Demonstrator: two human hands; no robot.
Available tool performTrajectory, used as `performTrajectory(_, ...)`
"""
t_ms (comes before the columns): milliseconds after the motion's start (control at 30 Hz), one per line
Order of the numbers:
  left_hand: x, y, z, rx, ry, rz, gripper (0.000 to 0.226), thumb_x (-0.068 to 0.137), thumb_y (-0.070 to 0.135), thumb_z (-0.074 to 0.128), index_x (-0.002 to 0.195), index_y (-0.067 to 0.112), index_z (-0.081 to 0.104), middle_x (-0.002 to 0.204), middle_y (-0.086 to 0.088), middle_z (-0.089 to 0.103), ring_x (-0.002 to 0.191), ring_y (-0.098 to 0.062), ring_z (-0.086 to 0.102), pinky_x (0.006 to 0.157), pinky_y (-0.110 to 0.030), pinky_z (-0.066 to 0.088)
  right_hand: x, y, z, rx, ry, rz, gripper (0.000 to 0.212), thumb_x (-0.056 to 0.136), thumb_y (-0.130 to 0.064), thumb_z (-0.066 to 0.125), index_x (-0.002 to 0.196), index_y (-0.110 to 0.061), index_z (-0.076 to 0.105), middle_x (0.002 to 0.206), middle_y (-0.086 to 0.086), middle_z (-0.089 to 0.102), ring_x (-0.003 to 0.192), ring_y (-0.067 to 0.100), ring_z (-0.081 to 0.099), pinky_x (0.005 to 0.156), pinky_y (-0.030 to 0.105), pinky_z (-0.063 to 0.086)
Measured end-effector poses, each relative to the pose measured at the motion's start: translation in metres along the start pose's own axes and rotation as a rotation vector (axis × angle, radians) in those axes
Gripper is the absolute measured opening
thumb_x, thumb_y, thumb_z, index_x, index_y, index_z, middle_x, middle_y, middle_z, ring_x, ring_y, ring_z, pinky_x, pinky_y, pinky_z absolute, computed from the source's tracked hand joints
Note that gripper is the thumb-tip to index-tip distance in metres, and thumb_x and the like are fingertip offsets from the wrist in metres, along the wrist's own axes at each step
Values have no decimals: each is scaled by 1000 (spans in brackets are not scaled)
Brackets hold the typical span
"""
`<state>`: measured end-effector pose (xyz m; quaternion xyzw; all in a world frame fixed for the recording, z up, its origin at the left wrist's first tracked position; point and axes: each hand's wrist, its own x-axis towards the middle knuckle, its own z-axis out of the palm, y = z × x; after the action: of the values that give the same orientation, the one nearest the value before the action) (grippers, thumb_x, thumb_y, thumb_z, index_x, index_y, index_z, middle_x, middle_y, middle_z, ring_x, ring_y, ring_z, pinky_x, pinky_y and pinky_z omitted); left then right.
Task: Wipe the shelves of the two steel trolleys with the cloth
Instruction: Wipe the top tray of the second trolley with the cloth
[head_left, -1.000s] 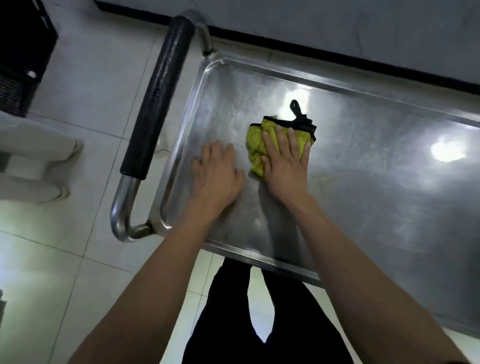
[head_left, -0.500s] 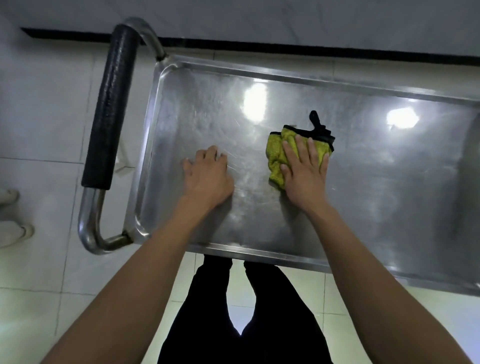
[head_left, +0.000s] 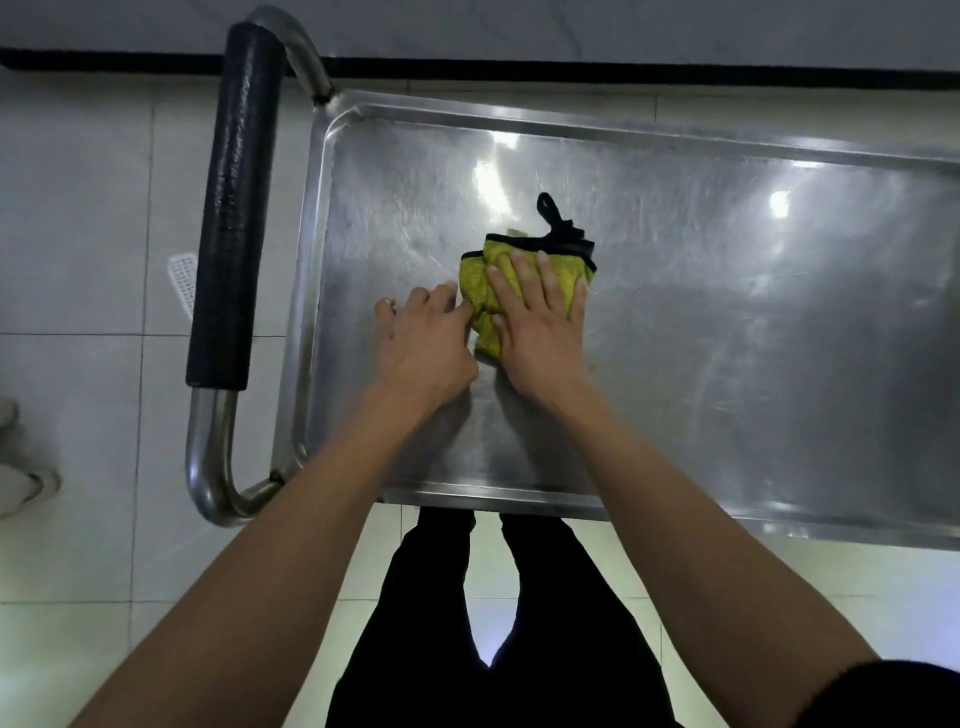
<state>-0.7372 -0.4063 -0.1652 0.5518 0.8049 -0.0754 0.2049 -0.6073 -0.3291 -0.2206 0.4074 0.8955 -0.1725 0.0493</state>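
Note:
A steel trolley's top shelf (head_left: 727, 332) fills the middle of the view, shiny and streaked. A crumpled yellow-green cloth (head_left: 480, 283) with a black edge and a black loop lies on it, left of centre. My right hand (head_left: 540, 322) presses flat on the cloth, fingers spread over it. My left hand (head_left: 423, 340) rests palm down on the bare steel just left of the cloth, its fingertips touching the cloth's left edge.
The trolley's push handle (head_left: 234, 208), padded in black foam, runs along the left end on a bent steel tube. White tiled floor surrounds the trolley, with a dark skirting strip (head_left: 571, 70) behind. My dark trousers (head_left: 493, 623) stand against the near rim.
My right hand has slid the cloth left across the shelf until it meets my left hand. The view has shifted slightly.

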Motion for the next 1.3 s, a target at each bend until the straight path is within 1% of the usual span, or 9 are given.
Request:
performTrajectory(133, -2, 4, 3, 53, -3, 11, 40, 86, 29, 53, 126, 21, 55, 135, -6, 47, 119, -31, 47, 102, -58, 33, -4, 9, -4, 31, 9, 3, 55, 106, -33, 39, 159, -32, 23, 168, -3, 11, 156, 22, -3, 122, 54, -8)
performTrajectory(233, -1, 9, 5, 63, -39, -7, 49, 90, 31, 50, 137, 18, 47, 142, -8, 40, 126, -32, 41, 106, -61, 29, -14, 27, -9, 34, 10, 72, 56, 106, -33, 37, 159, -34, 21, 169, -5, 7, 155, 20, -6, 122, 53, -9)
performTrajectory(433, -2, 15, 7, 68, -89, -30, 57, 92, 30, 49, 145, 15, 38, 153, -10, 29, 136, -34, 32, 112, -64, 25, -56, 101, -29, 19, 6, 224, 55, 107, -33, 35, 160, -31, 19, 169, -5, 2, 155, 21, -7, 123, 54, -7)
performTrajectory(667, -7, 20, 8, -80, -45, -93, 50, 96, 28, 47, 144, 17, 42, 161, -6, 23, 145, -30, 23, 115, -63, 21, -67, 122, -34, -62, -3, 143, 56, 107, -30, 36, 160, -26, 19, 169, 2, 4, 155, 27, -6, 121, 57, -10)
performTrajectory(800, -24, 12, 11, -92, 26, -108, 50, 96, 36, 47, 144, 20, 45, 160, -8, 31, 144, -31, 29, 114, -55, 27, -74, 117, -28, -71, 25, 102, 56, 106, -29, 38, 160, -24, 23, 169, 4, 7, 155, 29, -4, 121, 58, -8)
performTrajectory(900, -50, 3, 16, -131, 94, -181, 45, 95, 38, 48, 138, 25, 50, 157, -6, 37, 142, -30, 34, 111, -55, 31, -77, 108, -23, -68, 30, 78, 56, 106, -29, 38, 159, -23, 23, 169, 5, 7, 155, 30, -4, 122, 58, -8)
performTrajectory(1000, -76, -13, 25, -140, 134, -247, 44, 96, 38, 48, 136, 22, 51, 151, -6, 43, 138, -30, 37, 109, -55, 33, -73, 88, -14, -61, 41, 40, 56, 105, -28, 40, 158, -24, 26, 168, 6, 11, 155, 31, -1, 122, 59, -8)
performTrajectory(1133, -101, -41, 32, -192, 90, -367, 47, 97, 36, 49, 142, 22, 46, 156, -7, 35, 144, -31, 29, 114, -57, 29, -63, 42, 3, -62, 62, -34, 55, 103, -29, 41, 157, -23, 29, 168, 7, 14, 155, 32, 2, 120, 54, -13)
performTrajectory(1300, -114, -73, 38, -229, 91, -422, 45, 98, 33, 48, 141, 20, 41, 158, -11, 25, 147, -33, 21, 116, -58, 28, -48, -37, 24, -44, 51, -113, 56, 100, -29, 41, 155, -22, 34, 167, 8, 18, 155, 33, 4, 121, 59, -7)
